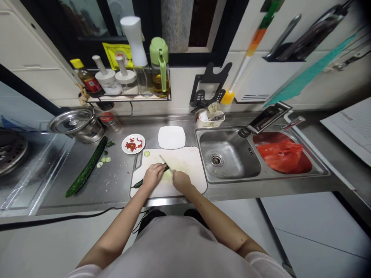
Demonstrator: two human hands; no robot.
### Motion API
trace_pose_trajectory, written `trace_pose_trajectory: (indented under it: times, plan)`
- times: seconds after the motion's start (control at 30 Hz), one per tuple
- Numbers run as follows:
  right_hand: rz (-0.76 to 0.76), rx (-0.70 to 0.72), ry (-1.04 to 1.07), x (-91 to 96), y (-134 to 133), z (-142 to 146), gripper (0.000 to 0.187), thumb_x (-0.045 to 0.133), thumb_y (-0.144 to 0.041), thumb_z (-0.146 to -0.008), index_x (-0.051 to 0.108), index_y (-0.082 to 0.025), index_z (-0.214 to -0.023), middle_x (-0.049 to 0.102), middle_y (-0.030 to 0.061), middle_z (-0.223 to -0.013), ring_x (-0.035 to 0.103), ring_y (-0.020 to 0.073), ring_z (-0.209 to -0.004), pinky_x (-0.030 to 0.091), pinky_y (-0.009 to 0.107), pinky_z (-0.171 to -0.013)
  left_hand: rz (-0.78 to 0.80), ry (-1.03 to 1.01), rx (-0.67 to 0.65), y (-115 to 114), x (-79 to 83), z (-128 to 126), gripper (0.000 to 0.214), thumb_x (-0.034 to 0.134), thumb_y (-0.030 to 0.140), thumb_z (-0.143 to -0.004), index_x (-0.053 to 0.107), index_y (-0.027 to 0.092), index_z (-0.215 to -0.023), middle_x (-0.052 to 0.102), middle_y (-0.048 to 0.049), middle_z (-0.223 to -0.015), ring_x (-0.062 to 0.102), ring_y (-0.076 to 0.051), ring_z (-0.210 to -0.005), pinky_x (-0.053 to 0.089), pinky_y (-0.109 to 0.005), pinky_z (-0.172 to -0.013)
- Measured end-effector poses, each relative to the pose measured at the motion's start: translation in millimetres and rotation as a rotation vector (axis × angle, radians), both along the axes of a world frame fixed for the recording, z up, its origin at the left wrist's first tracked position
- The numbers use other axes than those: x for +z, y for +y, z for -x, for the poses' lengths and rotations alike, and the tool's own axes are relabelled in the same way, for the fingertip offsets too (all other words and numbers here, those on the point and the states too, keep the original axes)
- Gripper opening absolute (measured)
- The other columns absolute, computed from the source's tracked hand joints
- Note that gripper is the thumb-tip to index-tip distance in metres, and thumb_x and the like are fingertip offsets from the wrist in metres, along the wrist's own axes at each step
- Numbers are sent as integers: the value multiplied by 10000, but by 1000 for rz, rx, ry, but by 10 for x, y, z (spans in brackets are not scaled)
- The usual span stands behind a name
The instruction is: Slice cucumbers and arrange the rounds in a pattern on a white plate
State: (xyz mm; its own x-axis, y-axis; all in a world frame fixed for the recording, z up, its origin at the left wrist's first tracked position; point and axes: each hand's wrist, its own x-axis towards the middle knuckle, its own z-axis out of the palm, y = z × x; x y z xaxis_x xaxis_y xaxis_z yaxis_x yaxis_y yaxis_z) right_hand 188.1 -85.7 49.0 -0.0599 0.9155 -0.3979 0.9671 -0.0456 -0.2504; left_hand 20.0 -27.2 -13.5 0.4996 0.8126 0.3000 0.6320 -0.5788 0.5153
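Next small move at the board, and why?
Probably ease the left hand back a little along the cucumber before cutting. That hand holds the cucumber down on the cutting board, and the knife in the right hand sits very close to it, so more clearance seems sensible.

Moderate indoor light, glare streaks on the steel counter (55, 173), stretched, blurry outer edges.
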Motion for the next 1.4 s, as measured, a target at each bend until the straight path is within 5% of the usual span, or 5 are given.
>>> trace_pose_trajectory:
  times: [0.27,0.87,1.4]
  plan:
    - [64,-8,-51,72,-228,-87,276,334,-121,-926,559,-135,-1086,681,138,-955,659,219,-928,484,309,-766,1,0,0,2,8,-5,257,496,253,-924,689,236,-1094,686,-52,-1067,601,-184,-994,499,-346,-888]
    - [-7,1,-31,-78,-78,-13,301,312,-109,-925,580,-133,-1062,686,139,-931,662,219,-931,494,306,-781,26,4,7,10,1,-7,243,511,245,-915,698,233,-1070,688,-50,-1064,599,-184,-979,495,-344,-882]
    - [76,-43,-15,-21,-38,28,298,357,-80,-876,561,-137,-1086,682,144,-994,657,224,-962,477,299,-772,26,-2,27,-6,-7,-21,247,499,243,-920,700,241,-1064,686,-46,-1058,597,-179,-970,488,-339,-882]
